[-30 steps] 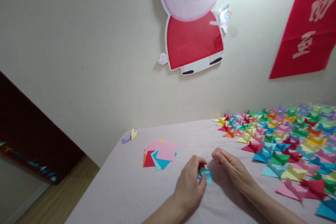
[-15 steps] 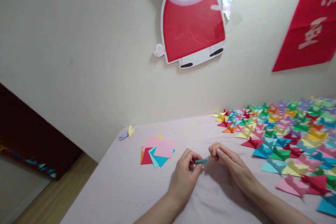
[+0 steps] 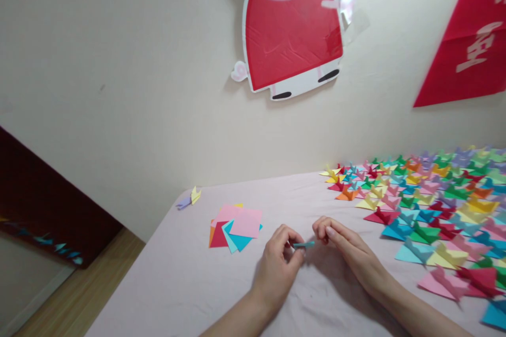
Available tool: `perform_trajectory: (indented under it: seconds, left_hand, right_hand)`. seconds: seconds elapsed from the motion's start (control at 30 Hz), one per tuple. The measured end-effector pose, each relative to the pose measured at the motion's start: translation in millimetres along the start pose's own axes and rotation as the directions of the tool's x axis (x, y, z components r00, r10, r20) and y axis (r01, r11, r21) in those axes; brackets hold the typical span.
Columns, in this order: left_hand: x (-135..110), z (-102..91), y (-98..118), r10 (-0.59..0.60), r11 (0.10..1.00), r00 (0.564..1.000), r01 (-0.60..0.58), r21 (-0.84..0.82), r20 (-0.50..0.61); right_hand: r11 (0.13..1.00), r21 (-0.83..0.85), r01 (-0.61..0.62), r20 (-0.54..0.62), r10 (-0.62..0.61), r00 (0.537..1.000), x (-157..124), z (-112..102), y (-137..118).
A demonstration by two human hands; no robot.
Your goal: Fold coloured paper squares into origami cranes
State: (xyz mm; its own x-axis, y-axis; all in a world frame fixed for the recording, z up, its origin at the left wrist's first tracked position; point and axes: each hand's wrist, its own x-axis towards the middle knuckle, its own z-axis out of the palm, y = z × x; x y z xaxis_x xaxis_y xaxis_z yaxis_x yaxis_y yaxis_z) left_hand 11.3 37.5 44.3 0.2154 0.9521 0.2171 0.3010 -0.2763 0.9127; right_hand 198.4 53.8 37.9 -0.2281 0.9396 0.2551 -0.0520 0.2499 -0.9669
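My left hand (image 3: pixel 279 260) pinches a small, narrow strip of folded teal paper (image 3: pixel 307 245) between thumb and fingers, just above the cloth-covered table. The paper's free end points toward my right hand (image 3: pixel 342 242). That hand hovers beside it with curled fingers, the thumb pressed against them; whether anything is inside them is hidden. A small gap shows between its fingertips and the paper's end. To the left of my hands lies a fanned pile of square paper sheets (image 3: pixel 245 222) in pink, red, orange, blue and light teal.
Rows of folded paper birds (image 3: pixel 425 231) in many colours cover the table's right side. Two small folded papers, yellow (image 3: pixel 195 196) and purple (image 3: pixel 184 204), lie at the far left corner. A pale cloth (image 3: pixel 166 274) covers the table. A wall (image 3: pixel 158 89) rises behind.
The view has shifted slightly. The teal paper looks flatter and more level in my left hand, and its end now stands a little apart from my right fingertips.
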Motion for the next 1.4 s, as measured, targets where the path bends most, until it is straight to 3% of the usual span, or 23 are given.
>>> perform_trajectory:
  seconds: [0.2,0.33,0.5,0.67,0.8,0.93,1.07,1.23,1.4]
  left_hand:
    - [-1.5,-3.6,0.6,0.038,0.999,0.999,-0.038,0.010,-0.031]
    - [0.6,-5.9,0.2,0.126,0.992,0.990,-0.126,0.006,-0.062]
    - [2.3,-4.8,1.7,0.155,0.985,0.988,-0.154,0.079,-0.013]
    - [-0.8,-2.3,-2.1,0.161,0.956,0.986,-0.166,0.241,0.040]
    - [-12.3,-6.6,-3.7,0.221,0.867,0.955,-0.284,0.410,0.196]
    - [-26.6,-13.0,-2.9,0.280,0.725,0.896,-0.433,0.535,0.346]
    - [-32.2,-13.9,-4.7,0.349,0.645,0.843,-0.533,0.548,0.409]
    - [-31.7,-12.4,-4.9,0.358,0.646,0.842,-0.535,0.544,0.404]
    - [-31.1,-12.5,-5.1,0.361,0.708,0.855,-0.511,0.487,0.371]
  right_hand:
    - [0.990,-0.134,0.044,-0.001,-0.045,0.999,-2.6,2.7,3.1]
    - [0.927,-0.336,0.168,0.075,-0.151,0.986,-3.8,9.8,1.1]
    - [0.836,-0.456,0.307,0.200,-0.240,0.950,-3.2,11.7,-3.4]
    - [0.647,-0.655,0.390,0.289,-0.263,0.921,-1.6,4.8,-4.6]
    - [0.496,-0.760,0.421,0.371,-0.202,0.906,-4.4,-3.2,-5.1]
    - [0.537,-0.725,0.432,0.428,-0.142,0.893,-11.8,-14.8,-8.1]
    - [0.576,-0.699,0.424,0.443,-0.117,0.889,-16.2,-22.3,-12.0]
    - [0.606,-0.685,0.403,0.441,-0.095,0.893,-18.2,-25.5,-14.2]
    - [0.595,-0.699,0.396,0.413,-0.116,0.903,-20.4,-30.4,-13.2]
